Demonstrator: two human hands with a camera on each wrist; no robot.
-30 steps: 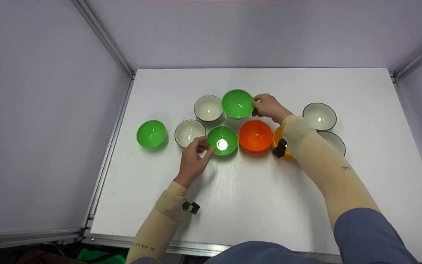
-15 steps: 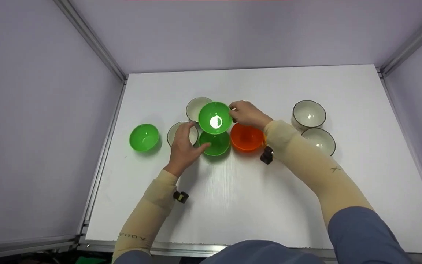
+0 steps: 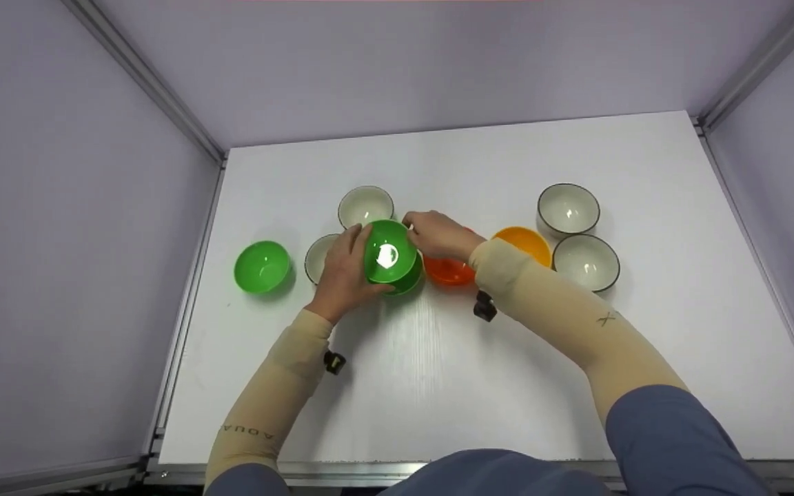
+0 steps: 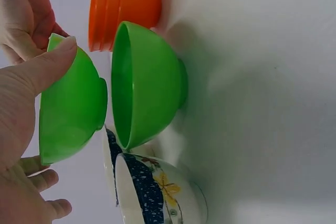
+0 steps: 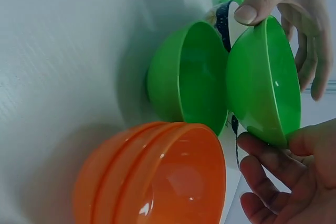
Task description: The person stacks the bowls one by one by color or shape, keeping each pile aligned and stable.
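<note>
While both hands, right hand [image 3: 438,235] and left hand [image 3: 344,267], grip the raised green bowl [image 3: 388,251] just over the lower green bowl [image 4: 147,85], nesting looks underway, needing centred lowering.

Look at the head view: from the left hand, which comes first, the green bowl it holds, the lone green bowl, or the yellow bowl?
1. The held green bowl, touching the left hand, right beside it.
2. The lone green bowl, off to the left side.
3. The yellow bowl, across on the right, past the right hand.
</note>
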